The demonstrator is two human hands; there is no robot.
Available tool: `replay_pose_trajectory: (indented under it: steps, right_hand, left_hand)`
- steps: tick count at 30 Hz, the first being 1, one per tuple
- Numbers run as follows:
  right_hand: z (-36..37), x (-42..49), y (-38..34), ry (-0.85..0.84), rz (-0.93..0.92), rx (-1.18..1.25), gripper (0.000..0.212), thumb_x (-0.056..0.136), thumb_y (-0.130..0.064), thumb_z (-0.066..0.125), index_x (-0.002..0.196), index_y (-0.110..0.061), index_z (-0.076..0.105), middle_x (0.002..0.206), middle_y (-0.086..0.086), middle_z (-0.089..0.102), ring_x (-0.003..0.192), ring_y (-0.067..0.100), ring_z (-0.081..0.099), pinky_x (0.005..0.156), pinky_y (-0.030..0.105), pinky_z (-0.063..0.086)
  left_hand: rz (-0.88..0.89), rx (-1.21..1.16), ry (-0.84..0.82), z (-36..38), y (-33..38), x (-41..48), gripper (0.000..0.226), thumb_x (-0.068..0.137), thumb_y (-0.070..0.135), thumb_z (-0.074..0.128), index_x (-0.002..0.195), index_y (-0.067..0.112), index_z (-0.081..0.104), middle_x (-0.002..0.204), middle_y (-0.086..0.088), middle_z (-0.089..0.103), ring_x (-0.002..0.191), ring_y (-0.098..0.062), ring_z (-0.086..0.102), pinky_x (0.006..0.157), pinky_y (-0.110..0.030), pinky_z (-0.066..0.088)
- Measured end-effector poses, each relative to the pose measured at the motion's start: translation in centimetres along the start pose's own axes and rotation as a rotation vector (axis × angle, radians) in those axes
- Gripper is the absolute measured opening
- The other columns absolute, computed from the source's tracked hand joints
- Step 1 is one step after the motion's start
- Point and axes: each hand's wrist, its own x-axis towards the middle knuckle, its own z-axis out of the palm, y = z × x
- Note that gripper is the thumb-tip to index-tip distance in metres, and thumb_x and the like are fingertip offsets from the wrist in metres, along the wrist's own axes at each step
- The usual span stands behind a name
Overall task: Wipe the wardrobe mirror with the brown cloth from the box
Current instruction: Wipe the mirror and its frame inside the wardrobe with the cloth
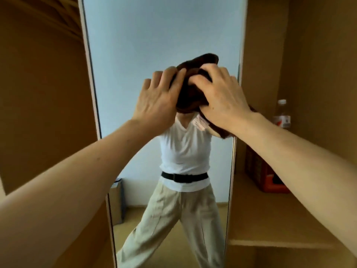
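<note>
The tall wardrobe mirror [146,35] fills the middle of the head view, framed by brown wardrobe panels. A bunched brown cloth [188,91] is held up against the glass at mid height. My left hand [158,99] grips its left side with curled fingers. My right hand [222,97] holds its right side, fingers dug into the folds. A white tag [200,123] hangs from the cloth under my right hand. The mirror reflects a person in a white top and beige trousers.
To the right is an open wardrobe shelf [270,219] with a red-orange box [264,176] and a clear bottle with a white cap [282,115] behind my right forearm. A brown panel [42,113] stands to the left of the mirror.
</note>
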Motion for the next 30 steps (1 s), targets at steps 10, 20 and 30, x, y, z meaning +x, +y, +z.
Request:
replay_pose_trajectory:
  steps: [10,20,30]
  right_hand:
    - [1.5,-0.4,-1.0,0.028,0.027,0.044,0.063,0.067,-0.004,0.074,0.124,-0.017,0.052,0.132,0.015,0.044,0.117,0.038,0.042,0.087,0.05,0.041]
    - [2.1,-1.4,-3.4,0.04,0.088,0.067,0.061,0.072,0.0,0.07,0.127,-0.016,0.05,0.136,0.014,0.041,0.122,0.037,0.04,0.091,0.049,0.042]
    - [6.0,-6.3,-6.3,0.09,-0.068,0.093,0.059,0.072,0.002,0.067,0.128,-0.016,0.056,0.137,0.015,0.043,0.119,0.039,0.042,0.09,0.051,0.04]
  left_hand:
    - [-0.016,-0.074,-0.018,-0.5,-0.4,-0.8,0.072,0.071,0.016,0.074,0.136,0.003,0.047,0.127,-0.018,0.052,0.101,-0.036,0.051,0.076,-0.043,0.046]
    - [0.069,-0.069,0.014,-0.4,-1.9,-2.2,0.062,0.073,0.014,0.059,0.134,0.002,0.05,0.125,-0.019,0.055,0.098,-0.038,0.055,0.075,-0.042,0.049]
    - [0.075,-0.044,0.09,2.7,-2.3,-10.3,0.062,0.079,0.013,0.063,0.137,0.001,0.044,0.124,-0.023,0.052,0.097,-0.042,0.052,0.074,-0.047,0.047]
